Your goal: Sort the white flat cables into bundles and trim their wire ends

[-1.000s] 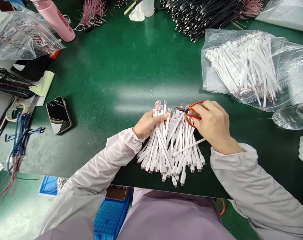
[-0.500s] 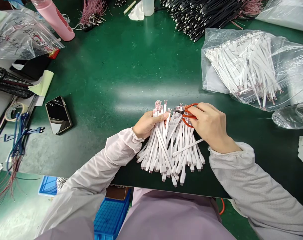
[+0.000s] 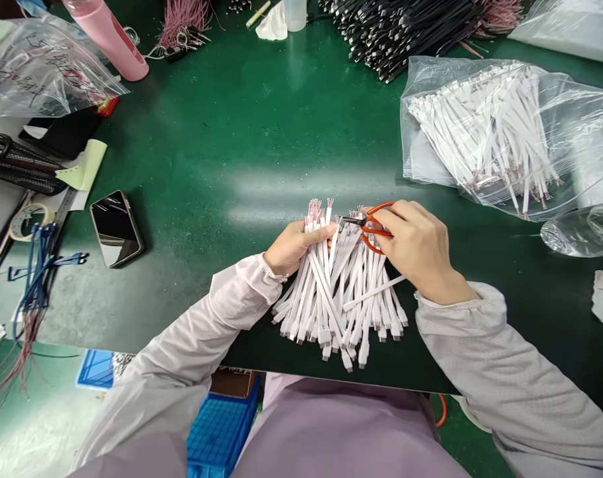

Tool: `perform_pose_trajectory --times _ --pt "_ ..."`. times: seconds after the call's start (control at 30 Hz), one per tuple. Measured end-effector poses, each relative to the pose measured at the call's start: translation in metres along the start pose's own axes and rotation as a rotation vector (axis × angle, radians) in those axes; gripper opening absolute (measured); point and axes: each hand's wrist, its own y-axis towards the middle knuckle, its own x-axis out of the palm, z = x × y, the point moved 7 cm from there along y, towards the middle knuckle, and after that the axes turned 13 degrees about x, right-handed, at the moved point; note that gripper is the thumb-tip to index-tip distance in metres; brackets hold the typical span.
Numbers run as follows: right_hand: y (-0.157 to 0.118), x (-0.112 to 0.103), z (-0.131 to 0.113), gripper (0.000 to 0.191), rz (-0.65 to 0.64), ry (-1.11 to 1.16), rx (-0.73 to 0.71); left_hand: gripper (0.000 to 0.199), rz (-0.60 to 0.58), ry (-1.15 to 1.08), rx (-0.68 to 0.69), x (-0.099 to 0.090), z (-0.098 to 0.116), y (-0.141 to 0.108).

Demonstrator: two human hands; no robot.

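Right hand clamped on the pliers, red handles in the grip, tips pointing left. Left hand pinching a cable, thumb by its far end, just short of the bare wires; fingers underneath mostly hidden, so can't tell how many more they hold. Key relation: pliers lie roughly left-right, cable runs roughly near-far, axes crossing close to square at those wires. Tips are right at the wires; touching or just beside, can't tell. Jaw gap too small to read. Left hand is the nearer one, being on the cable; right hand is off to the right, only the tool reaching across. Cable's near end is lost in the white pile, which fans toward the table's near edge, plugs near, wires far. One stray cable slants across the pile, far-right end by the right wrist.
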Motion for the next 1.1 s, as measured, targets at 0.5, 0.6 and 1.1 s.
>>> perform_pose_trajectory --times 0.5,0.6,1.1 --pt "-0.002 -0.0025 0.0085 0.023 0.008 0.041 0.015 0.034 -0.006 0.012 0.01 0.0006 0.0023 -0.0009" --pt "-0.0018 -0.0012 0.0057 0.024 0.001 0.034 0.009 0.034 -0.007 0.015 -0.005 0.0002 0.0024 -0.0012" --pt "-0.0016 -0.0015 0.0067 0.021 0.04 0.024 0.083 0.033 -0.003 -0.006 -0.029 0.0013 0.0022 -0.0015"
